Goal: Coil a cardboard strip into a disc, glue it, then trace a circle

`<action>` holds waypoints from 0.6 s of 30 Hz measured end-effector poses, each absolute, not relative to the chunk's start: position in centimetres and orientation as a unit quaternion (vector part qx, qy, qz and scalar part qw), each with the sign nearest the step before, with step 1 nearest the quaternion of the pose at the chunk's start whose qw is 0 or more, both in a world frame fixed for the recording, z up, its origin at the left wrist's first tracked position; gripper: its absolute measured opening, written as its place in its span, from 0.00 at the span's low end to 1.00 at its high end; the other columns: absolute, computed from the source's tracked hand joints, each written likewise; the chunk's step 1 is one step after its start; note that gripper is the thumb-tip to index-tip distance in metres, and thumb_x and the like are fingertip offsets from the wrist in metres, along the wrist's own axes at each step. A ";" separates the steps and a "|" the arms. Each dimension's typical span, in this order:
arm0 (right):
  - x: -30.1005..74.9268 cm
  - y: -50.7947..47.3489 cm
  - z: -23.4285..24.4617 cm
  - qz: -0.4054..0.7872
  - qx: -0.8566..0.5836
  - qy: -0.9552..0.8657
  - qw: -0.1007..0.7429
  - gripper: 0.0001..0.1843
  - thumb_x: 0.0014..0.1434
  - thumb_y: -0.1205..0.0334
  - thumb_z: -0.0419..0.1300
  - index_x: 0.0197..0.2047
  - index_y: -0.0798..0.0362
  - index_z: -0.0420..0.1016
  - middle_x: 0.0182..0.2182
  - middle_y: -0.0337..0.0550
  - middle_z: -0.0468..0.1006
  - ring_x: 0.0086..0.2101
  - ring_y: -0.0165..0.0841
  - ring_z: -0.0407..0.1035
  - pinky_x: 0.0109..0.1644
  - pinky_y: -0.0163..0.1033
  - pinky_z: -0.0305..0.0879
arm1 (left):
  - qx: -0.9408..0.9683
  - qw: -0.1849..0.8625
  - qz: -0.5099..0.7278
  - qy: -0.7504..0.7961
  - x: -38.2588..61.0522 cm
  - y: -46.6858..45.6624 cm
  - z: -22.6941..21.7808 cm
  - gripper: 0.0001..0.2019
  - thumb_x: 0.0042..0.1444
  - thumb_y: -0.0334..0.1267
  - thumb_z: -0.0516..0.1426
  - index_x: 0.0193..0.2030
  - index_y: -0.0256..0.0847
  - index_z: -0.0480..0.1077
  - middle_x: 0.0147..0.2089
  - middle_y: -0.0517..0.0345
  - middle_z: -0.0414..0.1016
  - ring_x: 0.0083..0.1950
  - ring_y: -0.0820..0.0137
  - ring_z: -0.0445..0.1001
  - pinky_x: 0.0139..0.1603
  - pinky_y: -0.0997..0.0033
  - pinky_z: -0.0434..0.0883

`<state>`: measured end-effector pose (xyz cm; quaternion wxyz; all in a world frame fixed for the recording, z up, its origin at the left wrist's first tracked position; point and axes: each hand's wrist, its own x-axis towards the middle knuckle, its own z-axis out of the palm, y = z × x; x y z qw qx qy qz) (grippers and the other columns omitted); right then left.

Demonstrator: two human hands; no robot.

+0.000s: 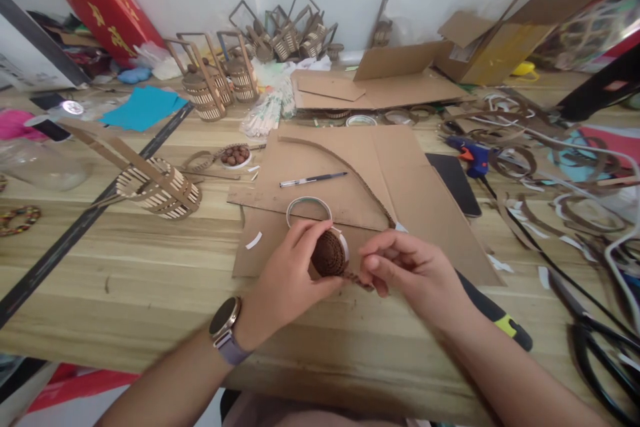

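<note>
Brown coil (328, 255) found between the two hands, above the front of the cardboard (445, 233). The left hand (287, 273) has its grip closed around the coil's edge; slackening there could let the turns spring apart. The loose tail (355, 279) runs rightward; an uneven pull could skew the layers. The right hand (400, 270) has a narrow grip at the tail; cannot tell whether it pinches. A black-and-yellow handle (500, 320) lies beside that forearm, which could knock it.
</note>
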<state>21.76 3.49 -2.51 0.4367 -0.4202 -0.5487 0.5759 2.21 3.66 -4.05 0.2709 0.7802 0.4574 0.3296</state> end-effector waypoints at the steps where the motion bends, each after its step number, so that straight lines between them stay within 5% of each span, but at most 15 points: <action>1: 21.5 3.4 -2.4 0.599 -0.427 -0.538 0.411 0.16 0.54 0.46 0.66 0.32 0.52 0.75 0.19 0.38 0.75 0.16 0.26 0.64 0.18 0.31 0.61 | 0.781 0.256 0.329 0.466 2.2 3.7 -4.0 0.30 0.51 0.31 0.64 0.60 0.45 0.60 0.56 0.49 0.67 0.58 0.58 0.70 0.59 0.56 0.70; 5: 20.7 2.9 -2.5 0.553 -0.503 -0.546 0.377 0.15 0.55 0.49 0.64 0.31 0.53 0.73 0.18 0.36 0.74 0.13 0.25 0.63 0.16 0.30 0.59 | 0.778 0.216 0.319 0.496 2.3 3.6 -4.0 0.30 0.52 0.31 0.63 0.60 0.46 0.59 0.56 0.50 0.68 0.58 0.57 0.71 0.56 0.55 0.72; 13: 20.6 2.3 -3.3 0.260 -0.553 -0.698 0.373 0.07 0.58 0.60 0.58 0.33 0.50 0.78 0.16 0.34 0.73 0.17 0.27 0.66 0.21 0.32 0.59 | 0.781 0.208 0.315 0.497 2.8 3.5 -4.2 0.29 0.54 0.34 0.63 0.61 0.45 0.58 0.55 0.49 0.68 0.58 0.55 0.71 0.55 0.53 0.73; 18: 20.6 2.4 -3.5 0.207 -0.550 -0.721 0.366 0.08 0.59 0.61 0.58 0.32 0.49 0.78 0.17 0.34 0.74 0.17 0.27 0.65 0.21 0.32 0.56 | 0.782 0.208 0.309 0.499 2.8 3.3 -4.2 0.28 0.55 0.35 0.63 0.61 0.43 0.58 0.56 0.47 0.67 0.58 0.54 0.71 0.55 0.54 0.73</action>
